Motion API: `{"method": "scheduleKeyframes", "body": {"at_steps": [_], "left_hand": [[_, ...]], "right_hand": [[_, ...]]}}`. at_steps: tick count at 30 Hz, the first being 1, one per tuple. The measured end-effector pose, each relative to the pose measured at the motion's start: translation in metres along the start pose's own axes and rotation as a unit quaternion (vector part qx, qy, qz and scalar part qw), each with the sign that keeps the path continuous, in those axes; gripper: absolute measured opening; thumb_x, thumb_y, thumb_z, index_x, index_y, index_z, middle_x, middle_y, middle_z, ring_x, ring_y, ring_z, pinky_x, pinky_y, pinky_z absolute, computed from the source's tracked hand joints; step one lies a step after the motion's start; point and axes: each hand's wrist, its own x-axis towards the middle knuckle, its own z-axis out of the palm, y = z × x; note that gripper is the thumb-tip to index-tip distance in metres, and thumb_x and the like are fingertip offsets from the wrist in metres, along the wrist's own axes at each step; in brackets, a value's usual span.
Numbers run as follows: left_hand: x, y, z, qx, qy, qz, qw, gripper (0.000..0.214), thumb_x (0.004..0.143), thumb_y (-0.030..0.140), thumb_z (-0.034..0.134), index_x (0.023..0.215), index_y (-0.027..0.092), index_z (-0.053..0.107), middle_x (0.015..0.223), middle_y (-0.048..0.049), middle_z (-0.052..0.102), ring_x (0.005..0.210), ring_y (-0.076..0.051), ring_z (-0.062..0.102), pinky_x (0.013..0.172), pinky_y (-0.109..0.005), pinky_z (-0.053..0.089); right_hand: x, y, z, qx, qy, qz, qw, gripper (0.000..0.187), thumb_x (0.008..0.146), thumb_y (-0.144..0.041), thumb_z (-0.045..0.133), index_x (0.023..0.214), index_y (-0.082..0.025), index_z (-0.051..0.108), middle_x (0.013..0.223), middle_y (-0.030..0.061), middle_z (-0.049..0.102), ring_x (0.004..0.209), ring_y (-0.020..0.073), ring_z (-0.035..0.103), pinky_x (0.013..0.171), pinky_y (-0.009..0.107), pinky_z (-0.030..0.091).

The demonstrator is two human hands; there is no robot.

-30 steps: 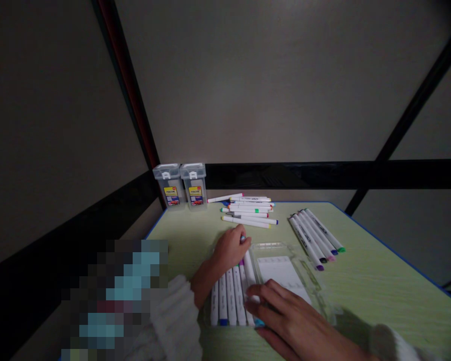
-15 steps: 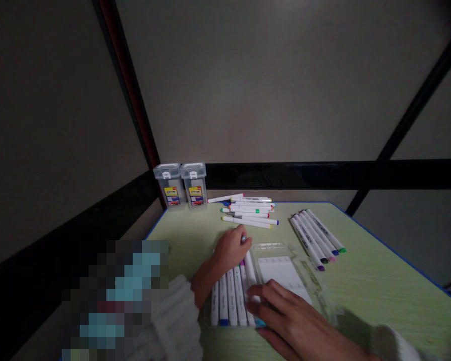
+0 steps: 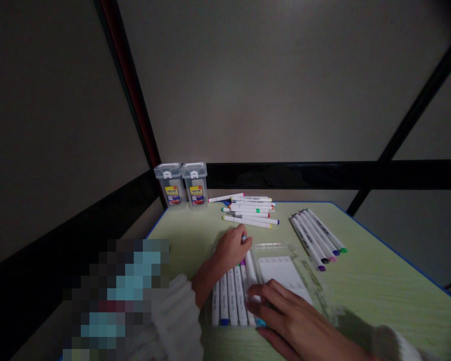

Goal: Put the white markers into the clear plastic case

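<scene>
A white marker with light blue ends (image 3: 250,265) lies lengthwise along the right side of a row of white markers (image 3: 232,296) in a clear plastic case (image 3: 272,245). My left hand (image 3: 231,246) is closed around its far end, fingers curled over the cap. At the near end, my right hand (image 3: 287,316) has its thumb and bent fingers about the marker, partly covering it. Under my left wrist, the far ends of the row are hidden. The case's other half lies open to the right, with a white card (image 3: 280,271) in it, partly behind my right hand.
Loose markers (image 3: 250,206) are heaped at the back of the table (image 3: 383,271). Several more markers (image 3: 315,238) lie side by side at the right. Two clear lidded boxes (image 3: 172,188) with yellow labels stand at the back left, near the wall.
</scene>
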Motion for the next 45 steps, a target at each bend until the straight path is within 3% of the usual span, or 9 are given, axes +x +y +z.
{"method": "scheduleKeyframes", "body": {"at_steps": [22,34,45], "left_hand": [[-0.001,0.002,-0.002,-0.008,-0.005,-0.005,1.0,0.007,0.073,0.023,0.047,0.068,0.017,0.047,0.056,0.0038,0.045,0.053,-0.009,0.041,0.05,-0.02,0.027],[0.008,-0.014,0.005,-0.124,-0.013,-0.008,0.992,0.015,0.067,0.027,0.055,0.061,0.015,0.047,0.05,0.0063,0.041,0.048,-0.006,0.037,0.046,-0.019,0.025],[0.01,-0.017,0.009,-0.154,-0.011,-0.013,0.988,0.017,0.07,0.026,0.051,0.059,0.014,0.049,0.051,0.0046,0.045,0.049,-0.007,0.039,0.046,-0.018,0.027]], "right_hand": [[-0.002,0.0,-0.001,0.01,0.001,0.009,1.0,0.021,0.08,-0.019,0.051,0.1,-0.02,0.058,0.106,0.0039,0.057,0.096,0.0186,0.051,0.085,0.031,0.044],[-0.001,-0.001,-0.001,0.01,0.007,-0.001,1.0,0.019,0.08,-0.017,0.051,0.097,-0.02,0.058,0.104,0.0038,0.058,0.093,0.0182,0.052,0.084,0.031,0.045],[0.0,0.001,-0.003,0.033,0.013,0.006,0.999,0.02,0.081,-0.022,0.052,0.1,-0.019,0.059,0.103,0.0036,0.061,0.092,0.0188,0.052,0.083,0.032,0.044]]}}
